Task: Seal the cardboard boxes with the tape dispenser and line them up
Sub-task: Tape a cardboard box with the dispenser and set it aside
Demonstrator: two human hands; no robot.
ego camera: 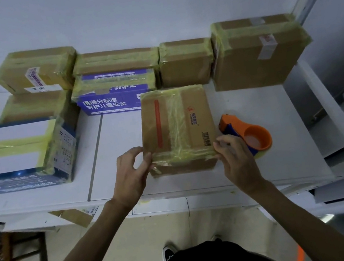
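A brown cardboard box [177, 124] with a red stripe, a barcode and yellowish tape across its top stands near the front of the white table [121, 134]. My left hand [131, 172] grips its near left corner, thumb on the top edge. My right hand [235, 156] grips its near right corner. The orange and blue tape dispenser [250, 132] lies on the table just right of the box, partly behind my right hand.
Taped boxes line the back wall: brown ones [256, 51], [186, 62], [37, 71], and a purple-printed box [114, 94]. A large blue and white box [17, 155] sits at left. A white shelf frame [332, 106] stands at right; a stool [16, 256] is below left.
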